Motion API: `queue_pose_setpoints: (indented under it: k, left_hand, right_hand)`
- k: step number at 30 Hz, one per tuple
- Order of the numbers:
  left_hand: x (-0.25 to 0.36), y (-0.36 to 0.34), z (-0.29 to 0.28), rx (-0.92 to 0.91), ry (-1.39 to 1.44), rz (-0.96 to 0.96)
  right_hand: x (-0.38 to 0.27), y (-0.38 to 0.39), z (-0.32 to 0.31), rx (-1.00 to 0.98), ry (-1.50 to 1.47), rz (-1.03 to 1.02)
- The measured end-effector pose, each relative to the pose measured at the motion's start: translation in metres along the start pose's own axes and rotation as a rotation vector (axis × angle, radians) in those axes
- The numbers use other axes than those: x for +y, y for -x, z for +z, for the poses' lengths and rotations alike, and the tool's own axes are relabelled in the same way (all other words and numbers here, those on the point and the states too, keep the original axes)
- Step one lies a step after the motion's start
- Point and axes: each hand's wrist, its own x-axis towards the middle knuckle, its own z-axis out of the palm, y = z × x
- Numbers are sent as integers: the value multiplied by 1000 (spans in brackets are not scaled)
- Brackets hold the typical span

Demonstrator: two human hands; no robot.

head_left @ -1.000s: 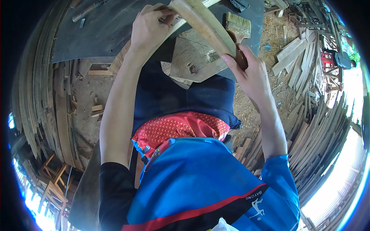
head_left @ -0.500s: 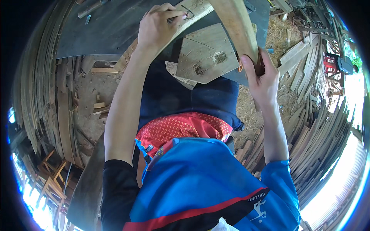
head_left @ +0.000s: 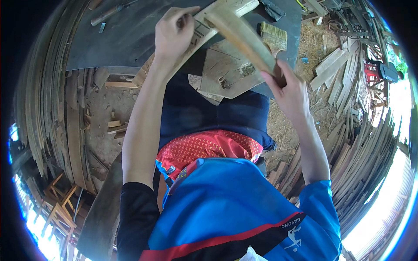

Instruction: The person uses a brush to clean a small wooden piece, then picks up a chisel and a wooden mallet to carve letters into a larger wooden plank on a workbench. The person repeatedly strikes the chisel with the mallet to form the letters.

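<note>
My left hand [head_left: 173, 34] is at the upper middle, its fingers curled and pinched over a long curved wooden piece [head_left: 180, 61] with dark marks on its face. What the fingers hold, if anything, is hidden. My right hand [head_left: 291, 90] grips the near end of a second curved wooden piece [head_left: 244, 37], thumb on one side. That piece slants up and left, its far end over the first one, close to my left fingers. Below them, above my lap, sits a thick angular wooden block [head_left: 213, 71] with two rough hollows.
A wide bristle brush [head_left: 274, 37] lies beside the block on the dark work surface [head_left: 130, 41]. A dark crumpled item [head_left: 273, 9] is behind it. A wooden-handled tool [head_left: 106, 15] lies at the far left. Long boards [head_left: 43, 100] stand left; stacked planks [head_left: 348, 161] fill the right.
My right hand has swung the held wooden piece leftward, its far end now over the first piece, uncovering the brush. My left hand has drawn slightly back from the dark marks.
</note>
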Motion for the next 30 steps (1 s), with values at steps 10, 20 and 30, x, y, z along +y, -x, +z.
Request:
queue_pose_setpoints:
  k: [10,20,30]
  left_hand:
    - [-13,-1,-4,131,355,-196]
    - [-4,5,7,-103,-272,333]
    - [-15,0,-4,269,383,-104]
  right_hand:
    - [-22,-13,-17,58,15,26]
    - [-15,12,-38,187,-243,262]
    - [-29,5,10,159,-366,624]
